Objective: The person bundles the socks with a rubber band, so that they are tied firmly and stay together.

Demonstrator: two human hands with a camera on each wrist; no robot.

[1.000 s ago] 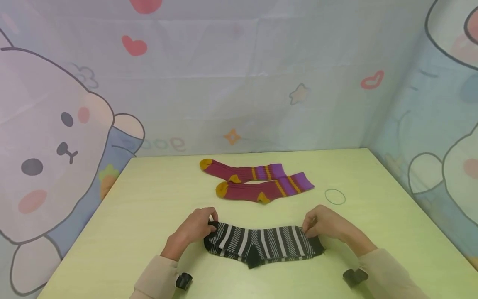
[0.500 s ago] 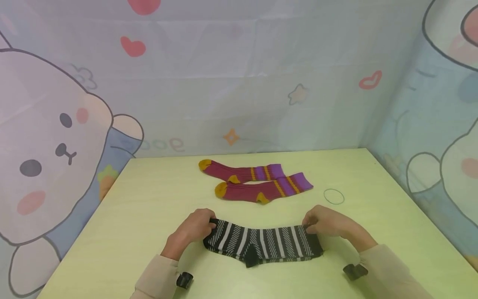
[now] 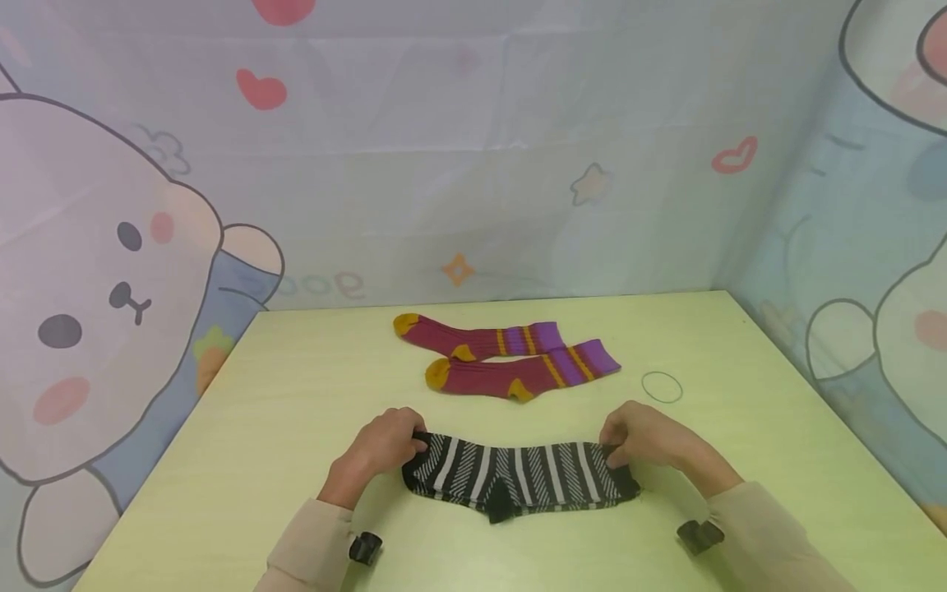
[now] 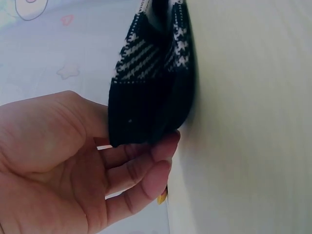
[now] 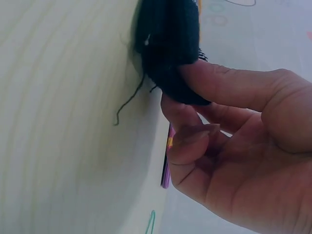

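Note:
A black sock with white stripes and herringbone bands (image 3: 518,477) lies sideways at the near middle of the table, heel toward the person. A second layer of the same pattern shows beneath its near edge. My left hand (image 3: 388,444) pinches the far corner of its left end; in the left wrist view the thumb is behind the black end (image 4: 141,107) and the fingertips are at its lower edge. At the other end, my right hand (image 3: 644,436) pinches the far corner between thumb and fingers. Loose threads (image 5: 129,102) hang from that black end (image 5: 170,48) in the right wrist view.
Two maroon socks with mustard toes and heels and purple cuffs, one farther back (image 3: 481,343) and one nearer (image 3: 491,378), lie overlapping behind the striped one. Right of them is a thin green loop (image 3: 662,386). A printed cloth backdrop (image 3: 518,164) stands behind the pale table (image 3: 296,395).
The striped sock's far edge has been drawn up and straightened slightly between both hands. The right hand's grip has shifted a little toward the sock's end. The maroon socks and loop have stayed put.

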